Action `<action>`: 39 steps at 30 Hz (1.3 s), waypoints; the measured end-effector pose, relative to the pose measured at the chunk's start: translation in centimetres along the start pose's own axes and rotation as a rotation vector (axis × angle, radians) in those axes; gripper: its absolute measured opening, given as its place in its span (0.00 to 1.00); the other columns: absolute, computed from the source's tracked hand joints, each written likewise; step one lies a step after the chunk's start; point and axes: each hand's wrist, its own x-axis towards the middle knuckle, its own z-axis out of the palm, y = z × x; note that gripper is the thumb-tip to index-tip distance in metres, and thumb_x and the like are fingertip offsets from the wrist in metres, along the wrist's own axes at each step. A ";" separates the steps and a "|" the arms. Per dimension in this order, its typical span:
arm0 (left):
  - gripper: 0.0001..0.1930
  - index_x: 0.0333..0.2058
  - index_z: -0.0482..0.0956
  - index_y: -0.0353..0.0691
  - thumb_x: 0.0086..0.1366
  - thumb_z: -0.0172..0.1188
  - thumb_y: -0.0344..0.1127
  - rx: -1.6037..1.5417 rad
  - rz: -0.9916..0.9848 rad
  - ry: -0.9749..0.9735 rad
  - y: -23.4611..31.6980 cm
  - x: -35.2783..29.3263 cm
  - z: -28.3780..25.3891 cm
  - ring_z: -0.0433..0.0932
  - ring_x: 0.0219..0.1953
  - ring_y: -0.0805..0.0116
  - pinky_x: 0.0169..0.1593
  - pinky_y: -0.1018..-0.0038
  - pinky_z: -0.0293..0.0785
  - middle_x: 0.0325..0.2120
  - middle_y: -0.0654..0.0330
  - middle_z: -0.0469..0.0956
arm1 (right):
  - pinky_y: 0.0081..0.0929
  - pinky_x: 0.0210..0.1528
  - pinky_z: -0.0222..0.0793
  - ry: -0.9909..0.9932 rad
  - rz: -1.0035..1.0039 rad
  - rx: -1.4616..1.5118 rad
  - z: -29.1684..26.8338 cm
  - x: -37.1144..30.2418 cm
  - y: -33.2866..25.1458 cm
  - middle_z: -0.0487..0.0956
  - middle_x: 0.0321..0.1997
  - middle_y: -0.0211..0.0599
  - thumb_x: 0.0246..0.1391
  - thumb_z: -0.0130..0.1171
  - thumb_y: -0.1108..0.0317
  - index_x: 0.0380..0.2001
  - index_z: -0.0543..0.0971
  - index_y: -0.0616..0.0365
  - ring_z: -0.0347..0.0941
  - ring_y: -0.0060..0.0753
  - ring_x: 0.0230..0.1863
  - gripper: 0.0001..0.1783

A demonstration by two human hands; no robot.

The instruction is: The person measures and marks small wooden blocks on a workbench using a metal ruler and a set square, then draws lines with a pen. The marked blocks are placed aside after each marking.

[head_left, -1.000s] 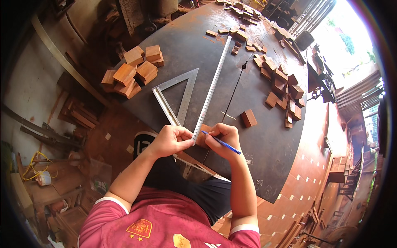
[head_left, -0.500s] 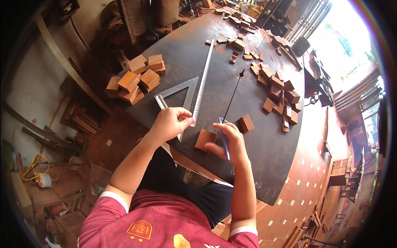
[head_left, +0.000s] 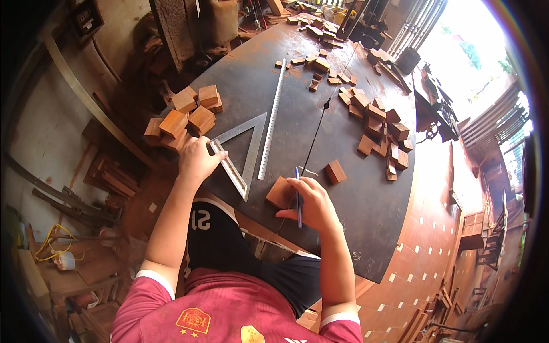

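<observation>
My left hand (head_left: 198, 161) is closed at the upper end of the thick edge of a metal triangle square (head_left: 260, 132), its thumb on that edge. In my right hand (head_left: 314, 204) is a blue pen (head_left: 298, 200), held nearly upright. The right fingertips reach the side of a reddish-brown wooden block (head_left: 279, 192) on the dark tabletop; whether they press on it I cannot tell. A long steel ruler (head_left: 273, 120) lies just right of the square. Another wooden block (head_left: 335, 171) sits beyond my right hand.
Stacked wooden blocks (head_left: 174, 123) stand on the table's left edge. A larger group of blocks (head_left: 377, 123) spreads along its right side, with more small pieces (head_left: 320, 28) at the far end. A thin dark line (head_left: 313, 146) runs lengthwise down the dark tabletop (head_left: 354, 228).
My left hand has moved left, from near the ruler's lower end to the triangle square's thick edge. My right hand, with the pen, has shifted slightly left, closer to the near block.
</observation>
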 end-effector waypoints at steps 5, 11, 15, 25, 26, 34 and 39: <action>0.35 0.47 0.80 0.33 0.51 0.75 0.57 -0.014 -0.031 -0.006 0.0 0.7 0.2 0.78 0.52 0.49 0.56 0.59 0.74 0.46 0.44 0.78 | 0.39 0.52 0.77 0.133 0.041 -0.031 0.6 0.1 -0.1 0.79 0.53 0.49 0.23 0.85 0.52 0.55 0.76 0.57 0.78 0.53 0.51 0.50; 0.37 0.45 0.79 0.30 0.48 0.77 0.59 -0.003 -0.034 -0.041 0.5 1.0 0.2 0.78 0.52 0.49 0.56 0.60 0.74 0.45 0.44 0.79 | 0.39 0.53 0.77 0.063 0.081 0.135 0.4 -0.3 0.3 0.78 0.58 0.49 0.27 0.85 0.56 0.56 0.76 0.56 0.79 0.53 0.52 0.48; 0.38 0.43 0.76 0.30 0.45 0.80 0.55 -0.187 -0.020 -0.015 -0.8 1.9 0.4 0.81 0.46 0.53 0.52 0.61 0.77 0.42 0.46 0.80 | 0.40 0.52 0.77 0.010 0.023 0.109 0.2 -0.3 0.7 0.78 0.58 0.47 0.32 0.82 0.62 0.56 0.76 0.56 0.78 0.52 0.51 0.43; 0.11 0.40 0.80 0.35 0.60 0.70 0.29 -1.281 -0.252 -0.254 -0.8 -0.5 -2.3 0.82 0.34 0.75 0.37 0.78 0.83 0.34 0.62 0.81 | 0.39 0.48 0.78 0.150 0.054 0.049 1.0 -0.4 0.6 0.79 0.50 0.48 0.36 0.82 0.60 0.54 0.77 0.56 0.79 0.52 0.47 0.39; 0.10 0.40 0.80 0.35 0.60 0.69 0.29 -1.350 -0.290 -0.250 -1.1 -1.2 -2.7 0.82 0.33 0.75 0.37 0.78 0.84 0.33 0.62 0.81 | 0.39 0.47 0.78 0.144 0.055 0.058 1.1 -0.4 0.6 0.79 0.50 0.47 0.36 0.82 0.60 0.54 0.77 0.57 0.79 0.52 0.46 0.39; 0.08 0.33 0.78 0.33 0.64 0.61 0.33 -1.347 -0.209 -0.268 1.8 -6.9 -0.4 0.82 0.21 0.68 0.28 0.74 0.82 0.23 0.53 0.82 | 0.39 0.43 0.77 0.088 0.045 -0.059 0.4 -0.1 -0.7 0.80 0.43 0.42 0.40 0.79 0.53 0.51 0.78 0.56 0.80 0.48 0.41 0.36; 0.07 0.37 0.74 0.33 0.67 0.57 0.31 -1.338 -0.131 -0.258 1.8 -8.2 2.0 0.82 0.21 0.69 0.27 0.72 0.84 0.21 0.56 0.79 | 0.37 0.37 0.76 0.262 -0.051 -0.067 0.6 0.1 0.1 0.80 0.35 0.38 0.48 0.75 0.54 0.49 0.79 0.55 0.80 0.46 0.36 0.27</action>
